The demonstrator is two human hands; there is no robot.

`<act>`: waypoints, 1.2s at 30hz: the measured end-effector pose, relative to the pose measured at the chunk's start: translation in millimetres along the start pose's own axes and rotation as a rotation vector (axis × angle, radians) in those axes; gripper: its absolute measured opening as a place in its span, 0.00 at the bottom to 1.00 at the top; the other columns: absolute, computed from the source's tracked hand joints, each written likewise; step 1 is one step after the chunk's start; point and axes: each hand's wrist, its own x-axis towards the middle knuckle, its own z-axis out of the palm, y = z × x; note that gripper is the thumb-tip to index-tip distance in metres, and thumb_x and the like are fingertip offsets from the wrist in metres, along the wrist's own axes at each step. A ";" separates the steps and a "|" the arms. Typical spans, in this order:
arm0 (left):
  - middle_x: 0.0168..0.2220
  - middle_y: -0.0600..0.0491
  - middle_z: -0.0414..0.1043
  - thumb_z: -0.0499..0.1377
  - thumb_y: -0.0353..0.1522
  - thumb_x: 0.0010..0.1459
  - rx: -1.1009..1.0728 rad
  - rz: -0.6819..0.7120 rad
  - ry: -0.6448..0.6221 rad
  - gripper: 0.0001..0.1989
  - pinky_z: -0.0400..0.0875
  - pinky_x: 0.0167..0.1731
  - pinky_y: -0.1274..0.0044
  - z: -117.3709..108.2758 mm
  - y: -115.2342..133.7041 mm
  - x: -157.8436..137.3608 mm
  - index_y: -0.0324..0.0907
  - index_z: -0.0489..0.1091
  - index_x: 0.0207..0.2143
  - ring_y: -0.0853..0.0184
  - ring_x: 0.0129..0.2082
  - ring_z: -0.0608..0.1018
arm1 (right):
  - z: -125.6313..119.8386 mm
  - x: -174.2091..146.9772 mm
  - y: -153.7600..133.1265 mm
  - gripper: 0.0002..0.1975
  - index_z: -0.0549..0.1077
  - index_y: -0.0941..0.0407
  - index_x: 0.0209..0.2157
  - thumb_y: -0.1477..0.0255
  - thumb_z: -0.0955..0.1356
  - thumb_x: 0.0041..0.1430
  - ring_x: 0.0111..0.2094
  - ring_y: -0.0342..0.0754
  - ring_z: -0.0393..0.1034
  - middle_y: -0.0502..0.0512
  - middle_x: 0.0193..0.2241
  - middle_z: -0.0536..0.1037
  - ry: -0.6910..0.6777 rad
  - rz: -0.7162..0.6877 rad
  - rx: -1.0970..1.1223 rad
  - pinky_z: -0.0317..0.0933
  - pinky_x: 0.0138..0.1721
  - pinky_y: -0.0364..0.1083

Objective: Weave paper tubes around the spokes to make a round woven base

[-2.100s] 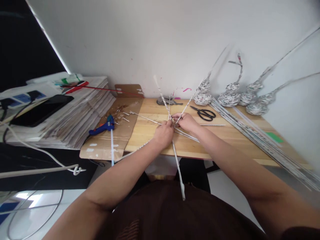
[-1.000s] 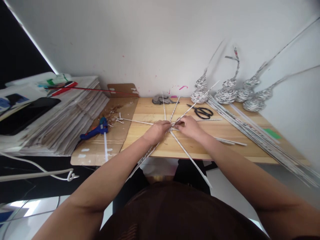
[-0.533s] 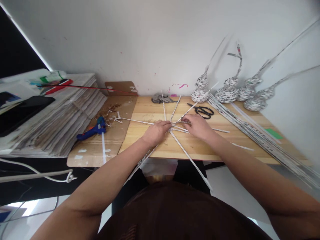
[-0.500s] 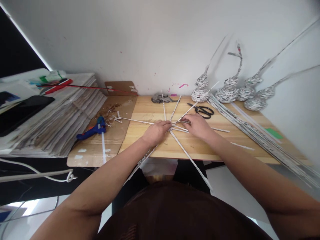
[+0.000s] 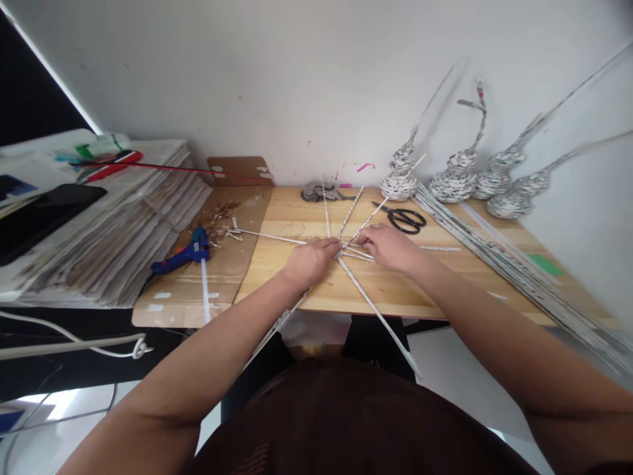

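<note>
Several thin rolled newspaper tubes (image 5: 368,300) cross and spread like spokes from one point on the wooden tabletop (image 5: 277,280). My left hand (image 5: 310,261) lies closed over that crossing, its fingers pressing the tubes down. Just right of the crossing, my right hand (image 5: 390,246) pinches a tube between thumb and fingers; exactly which tube is hard to tell. One printed spoke (image 5: 370,220) slants up past the right fingertips, and another (image 5: 352,211) points toward the wall. The centre is partly hidden under the left fingers.
Black scissors (image 5: 406,220) lie behind my right hand, near a grey cloth-like bundle (image 5: 324,192). Gourd-shaped woven paper pieces (image 5: 452,185) stand along the wall. Loose tubes (image 5: 499,257) lie at right. At left are a blue glue gun (image 5: 185,256) on cardboard and a newspaper stack (image 5: 123,244).
My right hand has shifted slightly, its fingers more curled. The tube ends to its right have changed position. My left hand stays on the crossing.
</note>
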 end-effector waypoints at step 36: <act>0.56 0.46 0.68 0.50 0.27 0.65 0.034 0.058 -0.050 0.19 0.72 0.41 0.75 -3.1 1.2 1.9 0.45 0.65 0.57 0.62 0.48 0.77 | -29.3 35.3 -21.9 0.13 0.74 0.57 0.45 0.76 0.63 0.59 0.44 0.53 0.70 0.61 0.43 0.77 -0.135 -0.152 -0.226 0.56 0.44 0.47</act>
